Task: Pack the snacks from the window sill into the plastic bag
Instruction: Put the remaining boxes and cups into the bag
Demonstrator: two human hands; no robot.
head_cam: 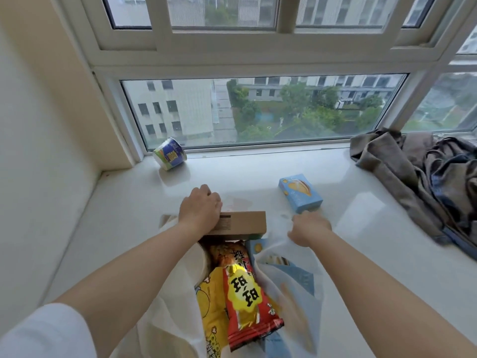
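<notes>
A translucent white plastic bag [296, 301] lies open on the window sill [129, 210] in front of me. Inside it I see a red snack packet [245, 298], a yellow packet [210, 306] and a pale blue box [291, 270]. My left hand [200, 209] grips a brown cardboard box [245, 223] at the bag's far end. My right hand [308, 227] pinches the bag's right edge. A light blue snack box [300, 193] stands on the sill just beyond my right hand. A blue and white cup snack [169, 153] lies tilted at the far left by the glass.
A heap of grey and dark clothes [418, 182] covers the right end of the sill. The window pane [258, 112] bounds the far side, a cream wall [46, 151] the left. Bare sill lies between the cup snack and the blue box.
</notes>
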